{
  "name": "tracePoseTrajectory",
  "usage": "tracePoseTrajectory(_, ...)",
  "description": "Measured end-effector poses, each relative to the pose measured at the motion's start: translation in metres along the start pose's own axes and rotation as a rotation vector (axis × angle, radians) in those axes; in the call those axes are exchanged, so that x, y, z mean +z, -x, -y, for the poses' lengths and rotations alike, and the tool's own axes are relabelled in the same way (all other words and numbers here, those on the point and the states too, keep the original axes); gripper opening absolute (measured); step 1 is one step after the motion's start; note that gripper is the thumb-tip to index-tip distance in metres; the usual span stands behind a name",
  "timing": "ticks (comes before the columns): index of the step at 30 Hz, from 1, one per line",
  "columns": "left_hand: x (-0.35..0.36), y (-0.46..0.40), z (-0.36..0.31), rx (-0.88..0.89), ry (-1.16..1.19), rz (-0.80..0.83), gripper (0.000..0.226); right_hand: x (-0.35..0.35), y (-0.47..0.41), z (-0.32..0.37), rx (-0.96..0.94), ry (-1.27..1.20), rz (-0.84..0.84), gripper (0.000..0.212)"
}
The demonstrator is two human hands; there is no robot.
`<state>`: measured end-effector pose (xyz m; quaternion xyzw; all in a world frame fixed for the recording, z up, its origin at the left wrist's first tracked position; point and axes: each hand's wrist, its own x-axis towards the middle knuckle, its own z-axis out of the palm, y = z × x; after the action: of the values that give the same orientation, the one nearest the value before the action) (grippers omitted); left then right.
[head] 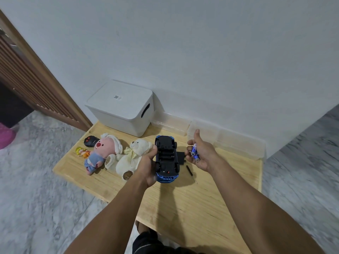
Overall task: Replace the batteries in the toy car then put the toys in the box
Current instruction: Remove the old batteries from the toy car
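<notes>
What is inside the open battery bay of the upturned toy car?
The bay in the car looks empty: dark slots, no batteries. Blue batteries sit in the right hand. The left hand covers the car's side.

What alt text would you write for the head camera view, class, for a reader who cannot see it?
A person's left hand holds an upturned blue toy car, battery bay open, while the right hand holds blue batteries. On the wooden table lie plush toys, a screwdriver and a lidded white box.
</notes>
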<state>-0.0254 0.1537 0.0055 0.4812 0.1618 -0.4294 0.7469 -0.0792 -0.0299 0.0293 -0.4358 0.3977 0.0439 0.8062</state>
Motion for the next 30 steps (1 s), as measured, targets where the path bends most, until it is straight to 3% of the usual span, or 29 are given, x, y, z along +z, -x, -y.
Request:
tracePoseTrajectory(5, -0.003, 0.001, 0.006, 0.046, -0.128, -0.008, 0.036, -0.004, 0.0, -0.007, -0.001, 0.013, -0.04, 0.039)
tracePoseTrajectory(10, -0.009, 0.002, 0.011, 0.13, -0.42, -0.159, 0.041, -0.01, 0.0, -0.012, -0.009, -0.015, -0.037, 0.019)
tracePoseTrajectory(13, -0.008, 0.006, 0.023, 0.236, -0.614, -0.249, 0.053, -0.014, 0.002, -0.015, -0.005, -0.059, -0.021, 0.019)
tracePoseTrajectory(16, -0.014, -0.005, 0.041, 0.381, -1.028, -0.377, 0.064, -0.016, 0.003, -0.017, 0.005, -0.093, -0.039, 0.018)
tracePoseTrajectory(18, -0.015, -0.01, 0.052, 0.381, -1.258, -0.437, 0.073, -0.019, 0.004, -0.018, 0.002, -0.105, -0.062, 0.018)
tracePoseTrajectory(21, -0.004, 0.0, 0.062, 0.37, -1.519, -0.516, 0.061, -0.025, 0.006, -0.019, 0.006, -0.14, -0.088, 0.018)
tracePoseTrajectory(30, 0.002, -0.002, 0.078, 0.335, -1.828, -0.562, 0.058, -0.043, 0.012, -0.018, 0.01, -0.201, -0.12, 0.032)
